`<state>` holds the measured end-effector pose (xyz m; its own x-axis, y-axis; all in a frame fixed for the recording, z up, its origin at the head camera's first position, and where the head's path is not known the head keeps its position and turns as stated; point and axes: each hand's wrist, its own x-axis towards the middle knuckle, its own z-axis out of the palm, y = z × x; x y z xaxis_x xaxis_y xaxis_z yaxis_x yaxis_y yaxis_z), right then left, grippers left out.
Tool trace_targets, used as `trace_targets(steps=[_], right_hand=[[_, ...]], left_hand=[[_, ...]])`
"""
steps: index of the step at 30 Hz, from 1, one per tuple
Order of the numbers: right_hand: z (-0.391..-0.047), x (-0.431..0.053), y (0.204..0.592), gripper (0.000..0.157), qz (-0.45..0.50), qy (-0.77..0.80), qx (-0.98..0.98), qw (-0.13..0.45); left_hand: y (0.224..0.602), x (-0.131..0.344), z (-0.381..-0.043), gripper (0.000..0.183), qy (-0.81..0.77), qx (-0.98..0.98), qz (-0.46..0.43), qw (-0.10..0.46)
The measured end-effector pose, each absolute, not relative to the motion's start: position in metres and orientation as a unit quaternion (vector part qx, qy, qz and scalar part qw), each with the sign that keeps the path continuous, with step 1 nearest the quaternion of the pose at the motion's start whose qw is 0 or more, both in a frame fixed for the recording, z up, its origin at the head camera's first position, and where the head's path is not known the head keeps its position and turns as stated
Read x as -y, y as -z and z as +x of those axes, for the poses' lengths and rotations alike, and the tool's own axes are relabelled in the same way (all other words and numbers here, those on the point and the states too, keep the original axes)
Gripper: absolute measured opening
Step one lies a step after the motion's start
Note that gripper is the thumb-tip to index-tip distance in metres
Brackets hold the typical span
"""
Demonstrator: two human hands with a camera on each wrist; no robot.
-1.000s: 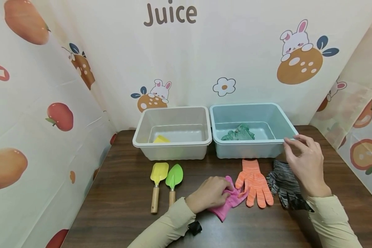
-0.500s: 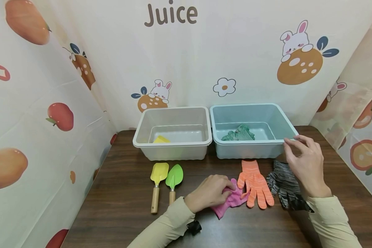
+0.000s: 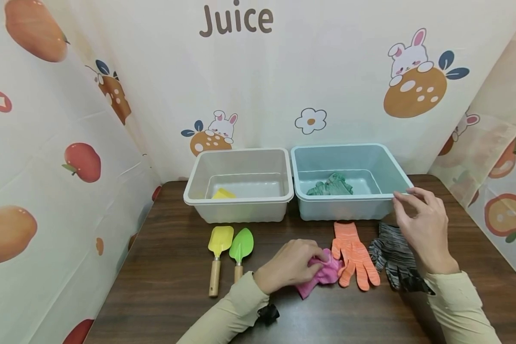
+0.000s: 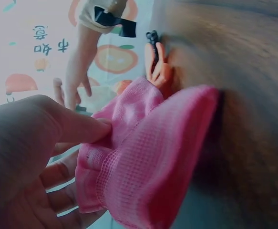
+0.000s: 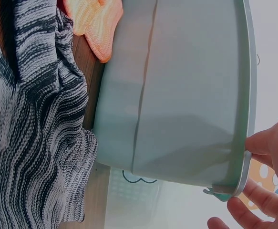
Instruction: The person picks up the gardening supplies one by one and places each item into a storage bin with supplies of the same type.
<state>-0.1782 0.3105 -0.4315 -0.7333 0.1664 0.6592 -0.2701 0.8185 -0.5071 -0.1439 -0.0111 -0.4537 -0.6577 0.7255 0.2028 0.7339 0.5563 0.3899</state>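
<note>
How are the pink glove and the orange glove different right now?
The pink glove is bunched up, while the orange glove lies spread out on the table with its fingers fanned.
The pink glove is pinched in the person's left hand; neither of the hands is on the orange glove.
Both are fabric gloves, and both are outside the blue bin, on its near side.

It looks like a small curtained-off corner: a dark wood-grain table (image 3: 155,286), closed in on three sides by pale sheets (image 3: 258,76) printed with cartoon rabbits (image 3: 408,62), fruit (image 3: 83,162) and the word "Juice" (image 3: 236,20); whether home or studio, I can't tell.
</note>
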Motion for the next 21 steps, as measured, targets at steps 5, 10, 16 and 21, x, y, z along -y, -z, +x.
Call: trace_targets(steps=[5, 10, 16, 21], right_hand=[[-0.178, -0.311, 0.433, 0.024, 0.031, -0.299, 0.881, 0.366], [-0.179, -0.311, 0.433, 0.024, 0.028, -0.296, 0.882, 0.365], [-0.180, -0.309, 0.433, 0.024, 0.019, -0.289, 0.886, 0.361], [-0.180, -0.309, 0.432, 0.024, 0.019, -0.290, 0.886, 0.361]], left_hand=[[0.446, 0.011, -0.145, 0.016, 0.228, 0.880, -0.416, 0.018], [0.444, 0.012, -0.146, 0.013, 0.238, 0.873, -0.423, 0.044], [0.442, 0.012, -0.147, 0.013, 0.255, 0.866, -0.424, 0.073], [0.438, 0.011, -0.147, 0.014, 0.257, 0.866, -0.423, 0.071]])
